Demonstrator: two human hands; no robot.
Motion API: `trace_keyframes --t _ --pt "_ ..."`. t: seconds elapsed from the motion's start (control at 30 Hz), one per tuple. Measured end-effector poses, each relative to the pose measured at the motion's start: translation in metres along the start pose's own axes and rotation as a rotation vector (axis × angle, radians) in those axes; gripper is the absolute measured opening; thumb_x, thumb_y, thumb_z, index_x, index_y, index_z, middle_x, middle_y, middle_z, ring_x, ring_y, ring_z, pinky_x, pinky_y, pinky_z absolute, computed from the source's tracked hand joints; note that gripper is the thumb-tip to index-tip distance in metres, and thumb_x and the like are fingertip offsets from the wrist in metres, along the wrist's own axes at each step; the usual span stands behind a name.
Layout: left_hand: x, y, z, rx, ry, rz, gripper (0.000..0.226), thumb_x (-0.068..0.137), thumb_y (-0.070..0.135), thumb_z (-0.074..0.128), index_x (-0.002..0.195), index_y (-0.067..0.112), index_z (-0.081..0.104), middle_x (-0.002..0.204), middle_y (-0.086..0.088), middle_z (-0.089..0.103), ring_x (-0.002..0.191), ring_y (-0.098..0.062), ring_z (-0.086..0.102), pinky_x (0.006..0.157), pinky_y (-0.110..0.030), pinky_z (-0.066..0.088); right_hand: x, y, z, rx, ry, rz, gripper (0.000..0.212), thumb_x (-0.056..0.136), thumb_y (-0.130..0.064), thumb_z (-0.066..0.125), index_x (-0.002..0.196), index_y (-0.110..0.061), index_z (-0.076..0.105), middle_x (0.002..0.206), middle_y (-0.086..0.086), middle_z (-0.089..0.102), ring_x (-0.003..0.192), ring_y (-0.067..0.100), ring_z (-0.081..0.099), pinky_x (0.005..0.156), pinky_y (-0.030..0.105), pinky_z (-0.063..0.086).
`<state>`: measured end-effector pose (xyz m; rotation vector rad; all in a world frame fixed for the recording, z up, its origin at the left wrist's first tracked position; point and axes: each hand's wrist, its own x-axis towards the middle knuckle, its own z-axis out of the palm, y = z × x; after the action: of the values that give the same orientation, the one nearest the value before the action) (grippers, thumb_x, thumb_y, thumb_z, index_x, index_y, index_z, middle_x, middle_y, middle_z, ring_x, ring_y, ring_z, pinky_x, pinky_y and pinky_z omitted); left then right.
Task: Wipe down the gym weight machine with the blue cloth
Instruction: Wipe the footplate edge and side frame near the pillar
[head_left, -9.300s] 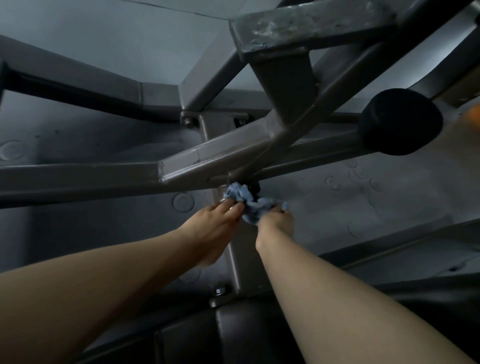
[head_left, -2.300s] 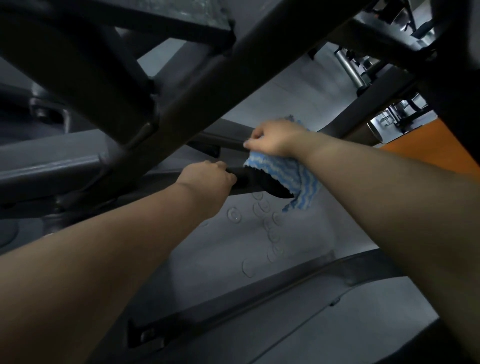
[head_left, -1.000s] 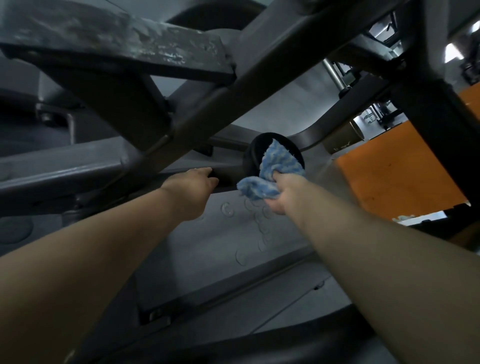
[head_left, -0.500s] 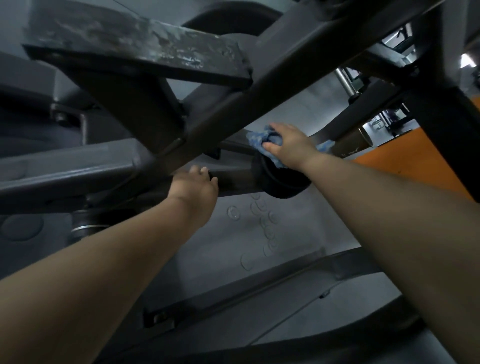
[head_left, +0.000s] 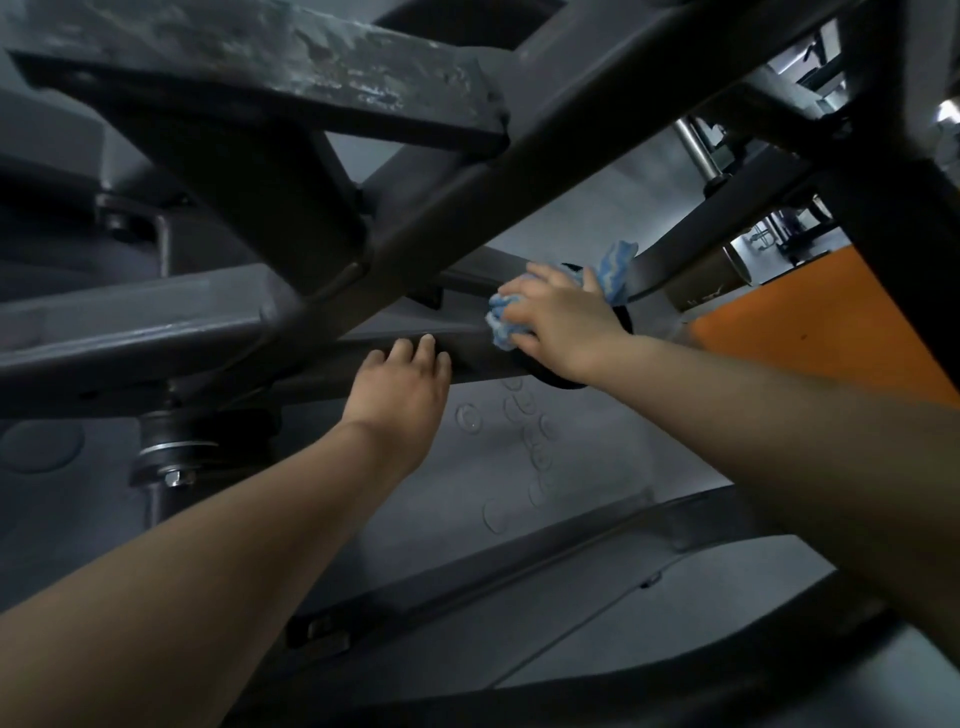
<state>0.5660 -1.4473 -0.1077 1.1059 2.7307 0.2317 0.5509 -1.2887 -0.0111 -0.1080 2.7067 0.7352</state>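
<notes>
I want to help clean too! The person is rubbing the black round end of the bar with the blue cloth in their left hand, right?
Not quite: the head view shows the blue cloth in the right hand, pressed on the black round end. The left hand just rests on the bar.

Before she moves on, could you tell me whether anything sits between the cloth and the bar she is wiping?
Nothing visible does: the right hand presses the blue cloth straight onto the grey bar beside the black end cap.
</notes>
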Motion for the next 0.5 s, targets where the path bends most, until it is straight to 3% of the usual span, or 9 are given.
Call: trace_keyframes --t 0.17,0.27,0.33,0.4,0.47,0.5 --pt "-0.001 -0.004 0.001 0.042 -0.011 0.028 0.078 0.090 0.020 0.051 0.150 0.010 0.001 0.157 -0.014 0.000 0.139 -0.028 0.020 0.109 -0.036 0.029 -0.030 0.017 0.008 -0.321 -0.131 -0.278 0.028 0.092 -0.036 0.053 0.118 -0.031 0.062 0.157 -0.006 0.013 0.145 0.031 -0.001 0.107 0.068 0.011" --pt "-0.001 -0.004 0.001 0.048 -0.029 0.035 0.077 0.092 0.019 0.049 0.150 0.010 0.000 0.157 -0.014 -0.001 0.139 -0.029 0.019 0.110 -0.036 0.028 -0.048 0.034 0.013 -0.442 -0.140 -0.395 0.014 0.075 -0.023 0.074 0.088 -0.028 0.072 0.155 0.006 0.024 0.139 0.048 0.016 0.097 0.074 0.027" --pt "-0.001 -0.007 0.002 0.044 -0.028 0.040 0.076 0.092 0.019 0.047 0.150 0.011 -0.001 0.157 -0.012 -0.002 0.139 -0.028 0.018 0.111 -0.035 0.027 -0.058 0.044 0.012 -0.419 -0.099 -0.428 0.011 0.068 -0.016 0.079 0.075 -0.022 0.072 0.152 0.012 0.031 0.133 0.054 0.026 0.090 0.069 0.040" --pt "-0.002 -0.009 0.003 0.029 -0.019 0.040 0.075 0.092 0.019 0.046 0.150 0.012 0.000 0.157 -0.011 -0.001 0.140 -0.027 0.017 0.111 -0.035 0.026 -0.068 0.048 0.012 -0.431 -0.106 -0.439 0.010 0.080 -0.013 0.068 0.088 -0.018 0.072 0.157 0.012 0.014 0.138 0.053 0.013 0.096 0.058 0.043" --pt "-0.003 -0.009 0.004 0.018 -0.022 0.040 0.073 0.093 0.019 0.045 0.150 0.013 0.000 0.157 -0.011 -0.001 0.140 -0.027 0.017 0.112 -0.035 0.026 -0.079 0.057 0.012 -0.386 -0.217 -0.243 0.024 0.093 -0.014 0.050 0.113 -0.017 0.063 0.158 0.011 -0.006 0.143 0.044 0.001 0.102 0.044 0.041" --pt "-0.002 -0.008 0.003 0.018 -0.027 0.038 0.073 0.093 0.019 0.046 0.150 0.013 0.001 0.157 -0.011 -0.001 0.140 -0.027 0.017 0.111 -0.035 0.026 -0.083 0.063 0.011 -0.265 -0.234 -0.085 0.028 0.096 -0.015 0.047 0.121 -0.014 0.059 0.158 0.013 0.000 0.143 0.040 0.009 0.099 0.038 0.043"
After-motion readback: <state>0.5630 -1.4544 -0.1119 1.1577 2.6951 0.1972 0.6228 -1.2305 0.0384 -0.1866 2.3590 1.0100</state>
